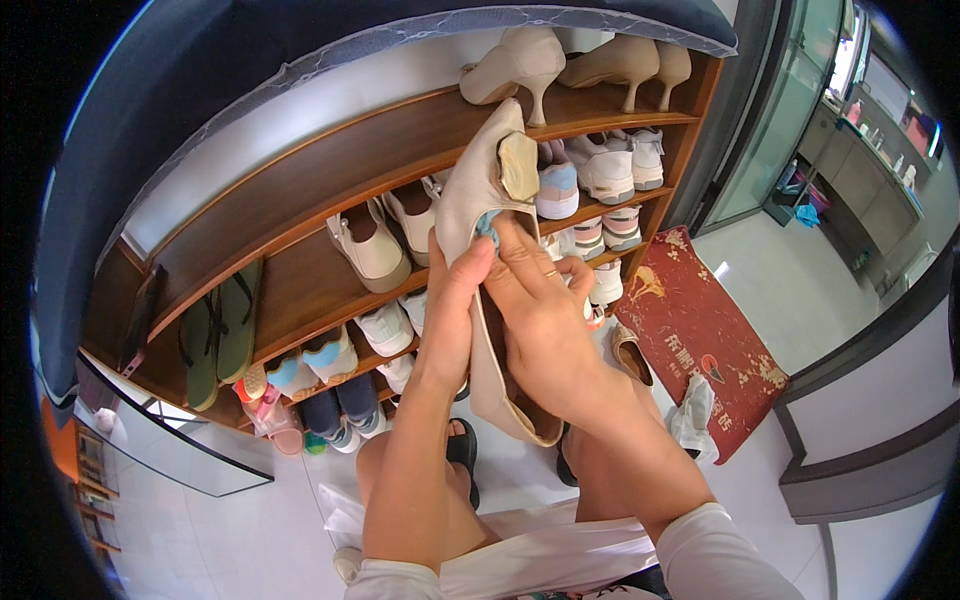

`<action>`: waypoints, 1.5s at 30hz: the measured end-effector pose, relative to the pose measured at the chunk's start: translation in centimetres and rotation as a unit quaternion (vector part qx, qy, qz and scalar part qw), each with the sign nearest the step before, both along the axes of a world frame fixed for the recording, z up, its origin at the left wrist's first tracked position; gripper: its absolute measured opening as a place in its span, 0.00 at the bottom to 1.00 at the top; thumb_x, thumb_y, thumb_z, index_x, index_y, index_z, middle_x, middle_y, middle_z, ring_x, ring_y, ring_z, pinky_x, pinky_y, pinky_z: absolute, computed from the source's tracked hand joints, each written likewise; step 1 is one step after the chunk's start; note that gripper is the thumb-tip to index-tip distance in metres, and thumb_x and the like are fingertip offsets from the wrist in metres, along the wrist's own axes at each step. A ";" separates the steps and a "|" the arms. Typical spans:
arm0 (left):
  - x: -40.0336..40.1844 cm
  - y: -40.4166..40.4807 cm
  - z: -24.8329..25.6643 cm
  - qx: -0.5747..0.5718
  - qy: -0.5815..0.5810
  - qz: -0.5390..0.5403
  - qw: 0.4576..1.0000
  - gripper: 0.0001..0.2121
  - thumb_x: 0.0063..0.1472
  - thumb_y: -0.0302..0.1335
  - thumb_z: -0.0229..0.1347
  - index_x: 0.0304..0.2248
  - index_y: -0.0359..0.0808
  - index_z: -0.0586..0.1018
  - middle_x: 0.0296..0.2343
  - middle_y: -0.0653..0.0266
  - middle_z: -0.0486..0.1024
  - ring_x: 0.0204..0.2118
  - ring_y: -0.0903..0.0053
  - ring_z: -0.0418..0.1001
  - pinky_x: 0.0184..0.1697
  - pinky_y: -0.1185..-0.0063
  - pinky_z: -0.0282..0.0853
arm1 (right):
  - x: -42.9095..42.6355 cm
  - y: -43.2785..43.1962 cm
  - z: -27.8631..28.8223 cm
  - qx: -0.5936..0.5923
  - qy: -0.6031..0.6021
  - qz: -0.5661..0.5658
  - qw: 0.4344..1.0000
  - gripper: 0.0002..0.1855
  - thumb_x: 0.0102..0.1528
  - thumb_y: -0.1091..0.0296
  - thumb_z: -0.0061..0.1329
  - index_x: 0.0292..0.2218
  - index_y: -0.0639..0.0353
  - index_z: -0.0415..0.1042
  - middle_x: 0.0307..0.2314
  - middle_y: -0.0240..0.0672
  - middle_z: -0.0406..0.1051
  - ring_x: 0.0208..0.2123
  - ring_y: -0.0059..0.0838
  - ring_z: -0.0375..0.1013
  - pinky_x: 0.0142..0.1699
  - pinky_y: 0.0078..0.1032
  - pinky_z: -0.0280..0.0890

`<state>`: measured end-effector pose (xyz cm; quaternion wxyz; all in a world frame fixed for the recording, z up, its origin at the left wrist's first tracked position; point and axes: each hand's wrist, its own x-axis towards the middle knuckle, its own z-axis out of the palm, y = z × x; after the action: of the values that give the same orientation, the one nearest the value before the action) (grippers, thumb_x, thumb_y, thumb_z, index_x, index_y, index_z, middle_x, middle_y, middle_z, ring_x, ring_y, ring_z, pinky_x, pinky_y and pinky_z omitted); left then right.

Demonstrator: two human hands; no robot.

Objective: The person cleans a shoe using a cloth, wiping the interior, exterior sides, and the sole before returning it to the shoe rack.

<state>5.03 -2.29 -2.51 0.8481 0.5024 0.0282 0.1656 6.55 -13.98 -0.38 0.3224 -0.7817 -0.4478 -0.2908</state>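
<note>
A beige pointed-toe shoe (469,180) with a gold-toned ornament (518,166) is held up before me, toe away from me. My left hand (448,315) grips its left side, the thumb at the edge of the opening. My right hand (544,315) reaches over and into the opening, its fingers on a crumpled blue cloth (488,227) tucked near the toe. Most of that cloth is hidden by the shoe and fingers. Beyond the toe, beige high-heeled shoes (517,60) stand on the upper shelf.
A wooden shoe rack (300,300) with sneakers, flats and green flip-flops (238,322) spans the front. To the right lie a red doormat (690,337), another beige shoe (631,352) and a white plastic bag (696,420). A dark cover (375,15) overhangs the rack.
</note>
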 end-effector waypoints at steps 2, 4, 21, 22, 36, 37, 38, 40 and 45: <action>0.0 0.3 0.0 -0.034 0.003 0.001 0.999 0.20 0.59 0.44 0.46 0.40 0.35 0.71 0.34 0.63 0.72 0.36 0.78 0.70 0.40 0.80 0.65 | -0.1 -0.2 0.2 -0.012 0.008 0.015 1.000 0.25 0.43 0.80 0.42 0.46 0.67 0.65 0.50 0.53 0.58 0.50 0.42 0.60 0.47 0.45 0.47; -0.1 0.6 0.2 -0.052 0.000 0.010 0.999 0.19 0.59 0.44 0.46 0.39 0.36 0.71 0.32 0.64 0.72 0.34 0.78 0.71 0.39 0.80 0.66 | -0.3 -0.3 0.4 -0.022 0.005 0.039 0.999 0.25 0.41 0.81 0.42 0.45 0.69 0.66 0.47 0.53 0.62 0.47 0.42 0.63 0.46 0.42 0.49; 0.2 -0.7 2.1 -0.067 -0.008 0.021 0.998 0.19 0.58 0.44 0.47 0.37 0.35 0.73 0.31 0.65 0.73 0.32 0.78 0.71 0.37 0.80 0.66 | -1.9 -1.8 1.3 -0.018 0.071 0.052 0.996 0.25 0.47 0.74 0.41 0.49 0.69 0.62 0.45 0.59 0.62 0.47 0.49 0.63 0.47 0.45 0.48; 0.4 -0.6 2.1 -0.050 -0.007 0.038 0.998 0.19 0.58 0.43 0.48 0.38 0.35 0.73 0.31 0.65 0.73 0.33 0.78 0.71 0.38 0.79 0.66 | -1.9 -1.6 1.4 -0.021 0.090 0.048 0.995 0.25 0.49 0.73 0.39 0.50 0.70 0.60 0.46 0.61 0.60 0.49 0.51 0.61 0.48 0.47 0.46; 0.7 -0.8 0.6 0.008 -0.018 0.006 1.000 0.21 0.58 0.42 0.46 0.44 0.34 0.69 0.38 0.64 0.70 0.41 0.77 0.68 0.45 0.78 0.62 | -0.9 -0.4 0.6 0.066 0.209 0.117 0.969 0.42 0.58 0.40 0.18 0.53 0.79 0.48 0.52 0.69 0.47 0.58 0.58 0.43 0.54 0.52 0.34; 0.6 -0.7 0.7 0.031 -0.007 0.019 0.999 0.22 0.58 0.42 0.46 0.45 0.33 0.69 0.39 0.64 0.70 0.42 0.77 0.67 0.46 0.78 0.62 | -0.9 -0.3 0.5 0.076 0.202 0.111 0.970 0.43 0.58 0.40 0.18 0.53 0.79 0.48 0.52 0.68 0.46 0.58 0.57 0.42 0.54 0.52 0.33; 0.5 -0.6 0.7 0.053 0.005 0.031 0.998 0.22 0.58 0.42 0.46 0.46 0.33 0.68 0.39 0.64 0.69 0.42 0.77 0.67 0.47 0.78 0.61 | -0.8 -0.3 0.4 0.086 0.194 0.106 0.971 0.43 0.58 0.39 0.18 0.53 0.79 0.48 0.53 0.67 0.44 0.59 0.57 0.42 0.55 0.52 0.32; 0.2 -0.6 1.1 0.057 0.018 -0.028 0.998 0.32 0.54 0.44 0.50 0.53 0.33 0.57 0.48 0.58 0.62 0.51 0.71 0.59 0.54 0.76 0.52 | -0.7 -0.2 0.3 0.094 0.181 0.104 0.973 0.43 0.58 0.39 0.19 0.53 0.79 0.48 0.52 0.66 0.46 0.58 0.56 0.43 0.55 0.52 0.32; -0.3 -1.1 1.4 0.032 0.006 -0.057 0.998 0.30 0.55 0.43 0.48 0.52 0.32 0.60 0.47 0.59 0.64 0.49 0.73 0.61 0.53 0.77 0.55 | 0.3 -0.4 0.1 0.054 0.083 0.059 0.993 0.42 0.57 0.39 0.23 0.51 0.78 0.51 0.47 0.61 0.53 0.54 0.53 0.50 0.54 0.50 0.34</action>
<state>4.71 -3.37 -1.09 0.8398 0.5307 -0.0006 0.1144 6.84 -14.36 -0.32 0.4165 -0.7570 -0.4485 -0.2288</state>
